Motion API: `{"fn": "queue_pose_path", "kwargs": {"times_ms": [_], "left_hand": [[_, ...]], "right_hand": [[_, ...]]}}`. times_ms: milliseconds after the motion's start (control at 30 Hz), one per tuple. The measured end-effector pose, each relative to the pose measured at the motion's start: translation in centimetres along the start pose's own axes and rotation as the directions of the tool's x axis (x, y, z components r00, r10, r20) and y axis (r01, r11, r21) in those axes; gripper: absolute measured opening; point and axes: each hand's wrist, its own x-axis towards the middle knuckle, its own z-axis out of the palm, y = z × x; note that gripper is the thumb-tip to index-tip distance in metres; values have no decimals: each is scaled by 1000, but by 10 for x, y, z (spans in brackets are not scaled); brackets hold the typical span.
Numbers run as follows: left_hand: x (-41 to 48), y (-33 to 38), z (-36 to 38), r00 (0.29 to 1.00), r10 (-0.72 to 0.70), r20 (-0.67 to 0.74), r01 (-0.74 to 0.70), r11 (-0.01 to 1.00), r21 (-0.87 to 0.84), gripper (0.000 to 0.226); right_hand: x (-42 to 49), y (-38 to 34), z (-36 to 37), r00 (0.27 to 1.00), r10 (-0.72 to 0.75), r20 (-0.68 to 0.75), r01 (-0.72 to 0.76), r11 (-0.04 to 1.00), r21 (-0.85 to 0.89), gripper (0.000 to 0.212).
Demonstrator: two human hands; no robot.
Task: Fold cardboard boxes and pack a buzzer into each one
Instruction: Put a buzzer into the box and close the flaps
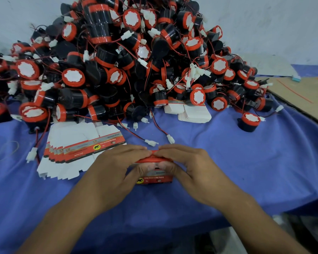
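A small red and grey cardboard box (157, 178) stands on the blue cloth in front of me. My left hand (117, 167) grips its left side and my right hand (189, 167) grips its right side. The fingertips of both hands meet on the red top flap and press it down. What is inside the box is hidden. A fanned stack of flat unfolded boxes (77, 149) lies to the left of my hands. A huge heap of black and red buzzers (128, 57) with red and black wires fills the back of the table.
Two stacks of white flat cards (191, 112) lie at the foot of the heap. One loose buzzer (249, 121) sits apart at the right. A brown cardboard sheet (305, 96) lies at the far right. A rubber band (8, 150) rests at the left. The table edge runs close to me.
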Motion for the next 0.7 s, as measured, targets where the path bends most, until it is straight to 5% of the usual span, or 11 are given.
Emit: {"fn": "queue_pose_path", "kwargs": {"times_ms": [167,600,700], "left_hand": [[-2,4,-1,1000,-2,-2,2,1000,6,41],[-10,5,7,926,-98,365,-1,965,262,78],[-19,11,8,954,-24,299,-86,934,347,70]], "right_hand": [[-3,1,-1,1000,-9,26,10,998,-62,30],[-16,-4,6,967,82,241,-28,975,-219,59],[-17,-1,10,978,64,199,-14,970,-242,59]]}}
